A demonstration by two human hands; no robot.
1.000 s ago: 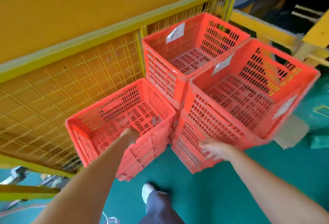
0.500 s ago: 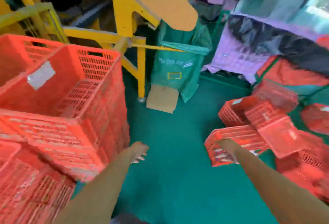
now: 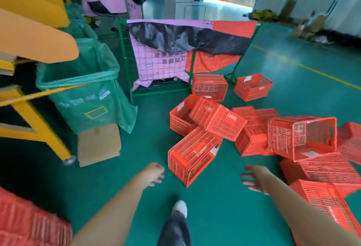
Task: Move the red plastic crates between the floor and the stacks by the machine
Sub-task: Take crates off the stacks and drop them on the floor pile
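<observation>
Several red plastic crates lie jumbled on the green floor ahead and to the right. The nearest crate (image 3: 193, 155) lies tipped on its side just beyond my hands. Another crate (image 3: 302, 138) sits tilted with its mouth facing me. My left hand (image 3: 153, 174) reaches forward with loose fingers and holds nothing, a little left of the nearest crate. My right hand (image 3: 254, 179) is spread open, empty, just right of that crate. The edge of a stacked crate (image 3: 29, 224) shows blurred at the bottom left.
A yellow machine frame (image 3: 39, 124) stands at the left with a green bagged bin (image 3: 88, 97) and flat cardboard (image 3: 98, 144) beside it. A green mesh cage (image 3: 166, 58) draped in pink and black sheets stands behind the crates. My shoe (image 3: 180, 208) is on the floor.
I have turned away from the stacks by the yellow machine toward the loose crates on the floor. Both hands left the stacked crates and now reach forward empty.
</observation>
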